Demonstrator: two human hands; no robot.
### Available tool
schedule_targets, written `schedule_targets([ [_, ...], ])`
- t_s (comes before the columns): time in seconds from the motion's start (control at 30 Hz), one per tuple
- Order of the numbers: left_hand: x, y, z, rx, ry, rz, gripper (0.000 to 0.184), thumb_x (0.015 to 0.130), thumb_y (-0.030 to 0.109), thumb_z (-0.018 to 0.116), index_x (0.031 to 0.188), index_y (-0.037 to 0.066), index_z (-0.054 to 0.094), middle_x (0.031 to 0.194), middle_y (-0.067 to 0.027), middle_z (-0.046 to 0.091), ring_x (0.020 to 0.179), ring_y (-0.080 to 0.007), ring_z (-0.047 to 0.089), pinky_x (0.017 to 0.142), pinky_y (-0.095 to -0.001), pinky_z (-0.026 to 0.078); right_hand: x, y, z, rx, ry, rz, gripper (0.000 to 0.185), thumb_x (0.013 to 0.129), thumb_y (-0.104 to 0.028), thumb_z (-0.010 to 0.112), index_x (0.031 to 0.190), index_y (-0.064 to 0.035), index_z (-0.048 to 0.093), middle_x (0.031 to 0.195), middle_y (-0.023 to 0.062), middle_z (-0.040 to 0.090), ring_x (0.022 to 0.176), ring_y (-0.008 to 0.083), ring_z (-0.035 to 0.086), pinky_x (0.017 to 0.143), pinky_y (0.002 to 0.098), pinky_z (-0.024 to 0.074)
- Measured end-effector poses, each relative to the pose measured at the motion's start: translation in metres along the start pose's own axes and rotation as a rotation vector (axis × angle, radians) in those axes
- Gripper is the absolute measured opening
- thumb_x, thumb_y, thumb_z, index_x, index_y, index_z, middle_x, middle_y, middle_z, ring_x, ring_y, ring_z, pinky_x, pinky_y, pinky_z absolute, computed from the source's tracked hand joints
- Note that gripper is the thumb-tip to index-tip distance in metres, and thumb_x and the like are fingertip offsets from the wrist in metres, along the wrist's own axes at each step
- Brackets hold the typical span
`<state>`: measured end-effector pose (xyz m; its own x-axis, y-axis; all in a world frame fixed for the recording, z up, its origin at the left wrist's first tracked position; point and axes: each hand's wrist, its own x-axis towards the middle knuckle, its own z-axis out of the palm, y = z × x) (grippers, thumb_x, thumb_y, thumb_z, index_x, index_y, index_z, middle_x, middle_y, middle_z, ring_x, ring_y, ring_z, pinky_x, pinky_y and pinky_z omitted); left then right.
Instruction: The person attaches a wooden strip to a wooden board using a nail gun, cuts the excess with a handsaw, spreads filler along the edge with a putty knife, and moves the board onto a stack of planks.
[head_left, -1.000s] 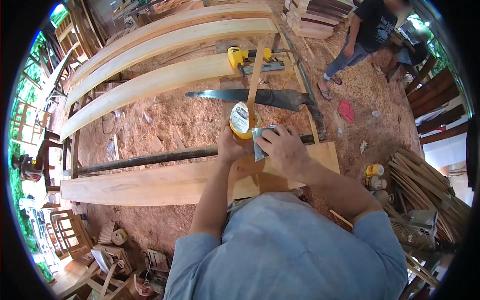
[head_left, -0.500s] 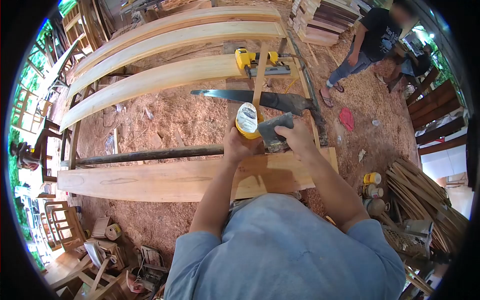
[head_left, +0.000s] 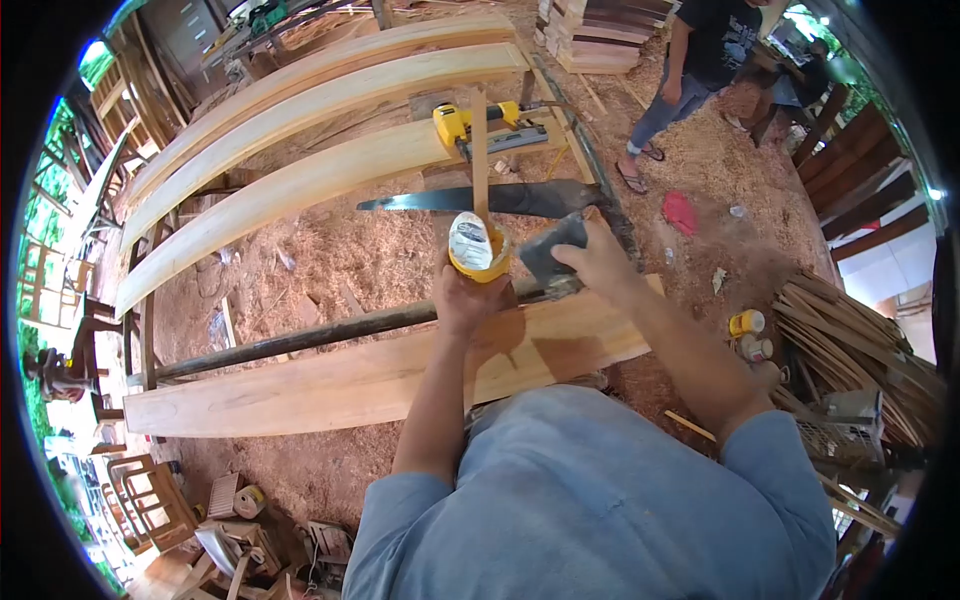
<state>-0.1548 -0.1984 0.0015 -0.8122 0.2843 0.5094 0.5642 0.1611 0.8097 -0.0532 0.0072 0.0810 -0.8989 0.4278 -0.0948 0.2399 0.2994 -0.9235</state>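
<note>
My left hand (head_left: 465, 298) is wrapped round a small yellow tub (head_left: 494, 268), held upright over the near board. A white printed oval (head_left: 470, 241) shows on the tub's left side; I cannot tell whether it is a lid or a label. In my right hand (head_left: 602, 258) is a dark, flat rectangular piece (head_left: 543, 254), gripped with the thumb on top, just right of the tub and apart from it. Below both hands lies a wide wooden board (head_left: 290, 385). Beyond them is a handsaw (head_left: 530, 197), and a wooden strip (head_left: 480, 150) whose lower end is hidden behind the tub.
A yellow nail gun (head_left: 455, 125) rests on the frame, near several long boards (head_left: 310, 160). Shavings cover the ground. A person (head_left: 690, 80) stands at the back right; another sits behind. Yellow containers (head_left: 747, 323) and stacked wood strips (head_left: 850, 350) lie to the right.
The dark piece and my right hand have drawn away from the tub to the right. More of the tub's rim now shows. The whole view has shifted and turned slightly.
</note>
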Motion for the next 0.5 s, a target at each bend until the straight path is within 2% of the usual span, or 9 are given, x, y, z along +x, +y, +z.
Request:
schedule_targets([
  [0.07,-0.009,-0.015,0.003,-0.206,-0.133,-0.225,0.069,0.06,0.021,0.092,0.119,0.002,0.061,0.125,-0.0162,0.06,0.112,-0.0315,0.062,0.091,-0.0395,0.053,-0.003,0.007,0.023,0.128,0.009,-0.02,0.038,0.081,-0.019,0.069,0.113,-0.0004,0.062,0.086,0.0125,0.069,0.081,0.0251,0.068,0.077,0.0368,0.0537],
  [0.1,-0.008,-0.015,0.008,-0.269,-0.181,-0.182,0.069,0.06,0.021,0.092,0.119,0.002,0.061,0.125,-0.0162,0.06,0.112,-0.0315,0.062,0.091,-0.0395,0.053,-0.01,0.002,0.031,0.124,0.085,-0.018,0.041,0.081,-0.018,0.069,0.117,-0.0003,0.06,0.09,0.0133,0.069,0.081,0.0248,0.068,0.075,0.0367,0.054],
  [0.17,-0.014,-0.02,0.005,-0.569,-0.107,-0.267,0.069,0.062,0.016,0.093,0.12,0.0,0.06,0.121,-0.0118,0.06,0.111,-0.027,0.061,0.088,-0.0374,0.053,-0.034,-0.009,0.025,0.18,-0.031,0.312,0.029,0.085,-0.016,0.067,0.111,-0.0019,0.064,0.089,0.0062,0.068,0.079,0.0159,0.066,0.073,0.0311,0.0528],
  [0.23,-0.005,-0.014,0.001,-0.079,-0.104,0.077,0.072,0.061,0.015,0.093,0.123,-0.001,0.059,0.123,-0.0136,0.058,0.11,-0.0282,0.06,0.092,-0.0375,0.051,-0.042,0.032,0.018,0.163,0.07,0.201,0.032,0.084,-0.016,0.068,0.111,-0.0006,0.062,0.094,0.0101,0.067,0.088,0.0207,0.066,0.079,0.0339,0.0517],
  [0.3,-0.008,-0.015,0.009,-0.144,-0.08,-0.067,0.076,0.058,0.016,0.094,0.122,-0.002,0.058,0.122,-0.0141,0.057,0.109,-0.0299,0.059,0.1,-0.0403,0.046,-0.058,0.076,0.001,0.086,0.254,0.069,0.044,0.082,-0.015,0.067,0.12,0.0022,0.056,0.106,0.0229,0.065,0.1,0.031,0.065,0.086,0.0441,0.0505],
  [0.33,-0.005,-0.026,0.002,-0.202,-0.133,-0.058,0.078,0.059,0.016,0.094,0.125,-0.001,0.055,0.12,-0.0132,0.059,0.109,-0.0284,0.059,0.098,-0.0389,0.048,-0.067,0.086,-0.008,-0.131,0.291,0.254,0.043,0.08,-0.014,0.064,0.118,0.005,0.055,0.108,0.0251,0.063,0.103,0.0334,0.064,0.087,0.0458,0.05],
  [0.43,0.0,-0.007,-0.004,-0.276,-0.152,-0.1,0.08,0.063,0.012,0.092,0.129,-0.001,0.049,0.116,-0.0121,0.062,0.106,-0.0227,0.061,0.092,-0.0373,0.051,-0.108,0.067,-0.036,0.061,0.259,0.579,0.038,0.079,-0.01,0.064,0.112,0.0089,0.06,0.097,0.0167,0.068,0.089,0.0235,0.067,0.079,0.0369,0.0531],
  [0.47,0.008,0.026,-0.011,-0.477,-0.246,-0.44,0.079,0.063,0.013,0.092,0.128,0.0,0.05,0.114,-0.0109,0.062,0.104,-0.0216,0.061,0.092,-0.0367,0.051,-0.121,0.073,-0.036,0.22,0.267,0.496,0.034,0.082,-0.009,0.064,0.111,0.0081,0.061,0.095,0.0139,0.068,0.086,0.0207,0.067,0.076,0.0344,0.0532],
  [0.5,0.008,0.005,-0.011,-0.253,-0.208,-0.131,0.078,0.062,0.013,0.093,0.127,0.001,0.051,0.112,-0.0095,0.063,0.101,-0.0207,0.062,0.09,-0.0355,0.052,-0.127,0.079,-0.034,0.38,0.278,0.411,0.03,0.084,-0.009,0.064,0.109,0.0073,0.063,0.093,0.011,0.069,0.082,0.0178,0.066,0.074,0.0319,0.0533],
])
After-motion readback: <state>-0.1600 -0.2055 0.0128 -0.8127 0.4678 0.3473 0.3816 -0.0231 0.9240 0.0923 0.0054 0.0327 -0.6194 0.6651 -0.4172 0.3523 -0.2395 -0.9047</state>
